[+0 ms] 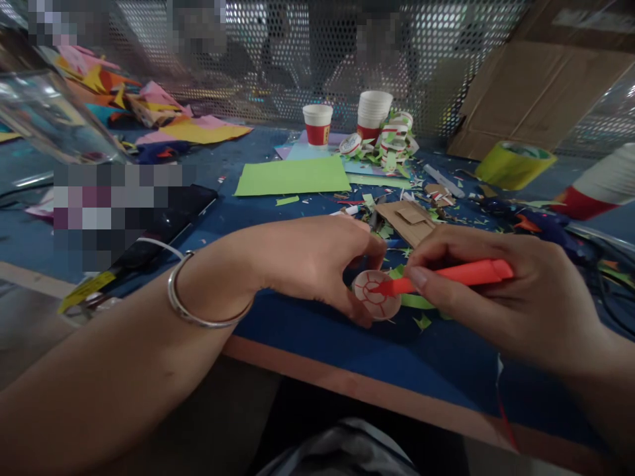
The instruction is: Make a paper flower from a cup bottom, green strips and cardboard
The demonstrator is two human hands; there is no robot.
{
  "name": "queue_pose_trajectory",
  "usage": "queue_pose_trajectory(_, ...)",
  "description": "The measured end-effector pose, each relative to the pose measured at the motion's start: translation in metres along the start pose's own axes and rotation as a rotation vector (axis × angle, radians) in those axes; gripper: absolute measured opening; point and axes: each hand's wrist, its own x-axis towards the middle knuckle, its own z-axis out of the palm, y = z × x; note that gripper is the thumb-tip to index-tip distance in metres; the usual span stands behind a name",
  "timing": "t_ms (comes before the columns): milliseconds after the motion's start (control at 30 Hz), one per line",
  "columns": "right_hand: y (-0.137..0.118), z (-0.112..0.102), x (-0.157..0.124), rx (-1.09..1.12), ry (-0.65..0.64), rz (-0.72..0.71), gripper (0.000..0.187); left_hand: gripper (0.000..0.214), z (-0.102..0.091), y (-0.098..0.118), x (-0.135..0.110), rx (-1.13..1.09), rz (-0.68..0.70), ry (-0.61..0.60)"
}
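My left hand (307,261) pinches a small round white disc (376,295) with red lines drawn on it, holding it just above the blue table near the front edge. A silver bangle (198,311) sits on that wrist. My right hand (501,291) grips a red-orange marker (456,273), its tip touching the middle of the disc. Green paper scraps (414,301) lie under and beside the disc.
A green paper sheet (294,176) lies mid-table, with cardboard pieces (407,221) behind my hands. Two paper cups (317,123) and cut cup strips (391,145) stand farther back, a yellow tape roll (513,164) right. Coloured paper (149,106) piles at back left, a dark phone (169,218) left.
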Motion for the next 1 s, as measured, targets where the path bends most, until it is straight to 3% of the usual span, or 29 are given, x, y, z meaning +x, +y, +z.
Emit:
queue_pose_trajectory(500,-0.0048,-0.0043,-0.0022,-0.057,0.019,-0.075,0.016,0.041,0.0011,-0.0027,0.0003,-0.014,-0.008,-0.028)
queue_pose_trajectory(1000,-0.0001,-0.0005,-0.0015,-0.062,0.071,-0.019,0.016,0.041,-0.0004,-0.0001,0.0005,-0.057,-0.03,-0.041)
